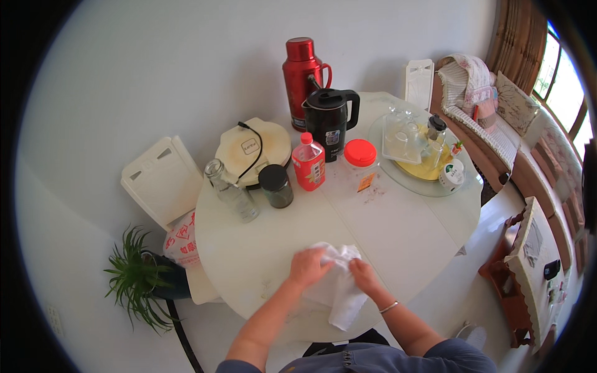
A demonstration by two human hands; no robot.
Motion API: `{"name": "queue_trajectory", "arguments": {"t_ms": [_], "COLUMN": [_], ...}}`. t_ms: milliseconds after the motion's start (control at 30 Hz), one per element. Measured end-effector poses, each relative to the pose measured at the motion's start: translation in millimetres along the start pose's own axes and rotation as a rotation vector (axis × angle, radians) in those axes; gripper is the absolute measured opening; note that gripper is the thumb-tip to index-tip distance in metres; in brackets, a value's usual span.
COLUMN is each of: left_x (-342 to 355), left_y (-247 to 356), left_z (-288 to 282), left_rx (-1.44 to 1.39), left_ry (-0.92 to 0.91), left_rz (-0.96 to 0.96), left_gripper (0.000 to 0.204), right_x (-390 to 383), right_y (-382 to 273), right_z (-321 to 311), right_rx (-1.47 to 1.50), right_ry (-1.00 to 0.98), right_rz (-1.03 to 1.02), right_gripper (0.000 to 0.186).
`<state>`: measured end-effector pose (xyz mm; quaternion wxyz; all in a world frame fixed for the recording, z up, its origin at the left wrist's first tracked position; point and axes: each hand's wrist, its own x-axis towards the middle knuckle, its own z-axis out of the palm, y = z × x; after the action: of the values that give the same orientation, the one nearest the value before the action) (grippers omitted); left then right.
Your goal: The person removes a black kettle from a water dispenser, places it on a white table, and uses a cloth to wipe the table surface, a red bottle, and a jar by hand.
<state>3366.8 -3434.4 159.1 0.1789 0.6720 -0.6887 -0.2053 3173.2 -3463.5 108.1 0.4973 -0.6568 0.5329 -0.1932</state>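
A white cloth [342, 304] is bunched and draped over the front part of a pale oval table [410, 248]. My left hand [306, 268] grips the cloth's upper left, with the fingers partly hidden in its folds. My right hand [365, 278] pinches the cloth at the upper right, and a silver bangle circles that wrist. Beyond my hands stand a clear glass bottle [242, 202], a dark lidded jar [277, 189], a red plastic bottle [309, 168] and a red-lidded container [360, 155].
At the back are a red thermos [298, 68], black kettle [323, 127], round cream appliance [233, 146] and glass turntable [398, 186] holding glassware. A plant [137, 273] and white chair [161, 180] are left; a sofa [541, 174] and low table [522, 261] are right.
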Motion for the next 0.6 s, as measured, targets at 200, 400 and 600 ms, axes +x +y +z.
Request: {"name": "queue_trajectory", "arguments": {"t_ms": [200,400,600], "left_x": [146,208,214], "left_y": [2,-27,-22], "left_z": [-76,-86,-77], "left_rx": [-0.011,-0.039,-0.054], "left_ry": [0.754,0.662,0.637], "left_rz": [0.150,-0.146,-0.105], "left_gripper": [0.077,0.078,0.072], "right_x": [-18,-18,-15], "right_y": [-3,11,25], "right_z": [-82,-127,-145], "right_rx": [0.388,0.530,0.506], "right_ry": [0.361,0.397,0.328], "right_rz": [-0.035,0.040,0.065], "right_gripper": [0.029,0.031,0.033]}}
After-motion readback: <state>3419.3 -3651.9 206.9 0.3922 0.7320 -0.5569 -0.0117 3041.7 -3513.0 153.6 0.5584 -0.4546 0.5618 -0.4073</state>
